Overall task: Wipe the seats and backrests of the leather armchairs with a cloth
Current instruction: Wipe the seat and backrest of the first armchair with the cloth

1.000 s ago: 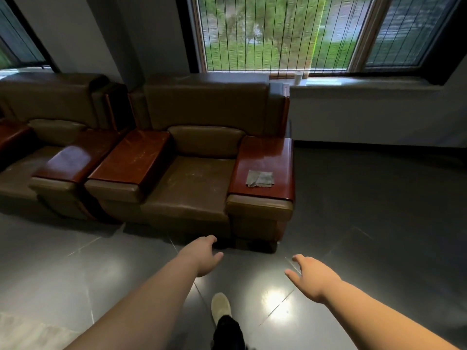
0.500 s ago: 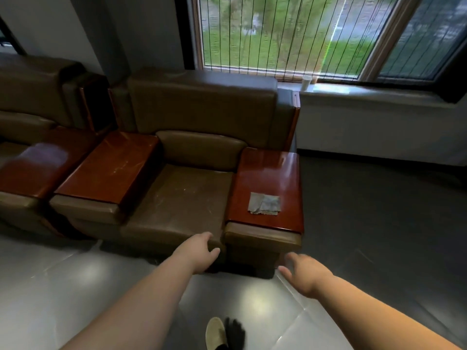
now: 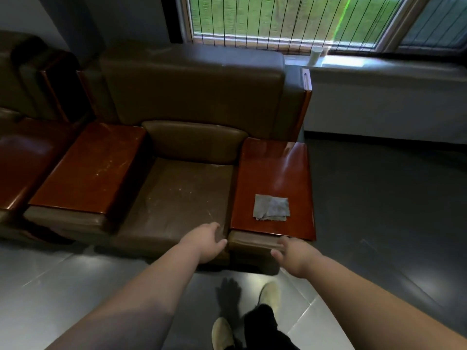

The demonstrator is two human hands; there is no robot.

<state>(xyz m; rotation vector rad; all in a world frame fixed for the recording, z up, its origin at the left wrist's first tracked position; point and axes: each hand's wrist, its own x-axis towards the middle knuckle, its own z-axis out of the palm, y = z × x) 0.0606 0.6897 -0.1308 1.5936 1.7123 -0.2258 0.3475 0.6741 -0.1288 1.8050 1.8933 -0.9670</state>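
A brown leather armchair stands in front of me, with its seat (image 3: 174,198) and backrest (image 3: 194,84) bare. A folded grey cloth (image 3: 271,207) lies on the glossy red wooden top of the chair's right armrest (image 3: 273,168). My left hand (image 3: 206,242) hovers over the front edge of the seat, fingers relaxed and holding nothing. My right hand (image 3: 293,255) reaches toward the front of the right armrest, just below the cloth, fingers loose and empty.
A second leather armchair (image 3: 22,102) adjoins on the left, its red armrest (image 3: 27,157) beside the near chair's left armrest (image 3: 88,170). A white cup (image 3: 315,56) stands on the window sill at the back right. Grey tiled floor (image 3: 379,210) lies to the right; my feet (image 3: 269,296) are below.
I have stepped closer to the armchair, which now fills the view. Both hands have moved forward to the chair's front edge, the right one nearer the cloth.
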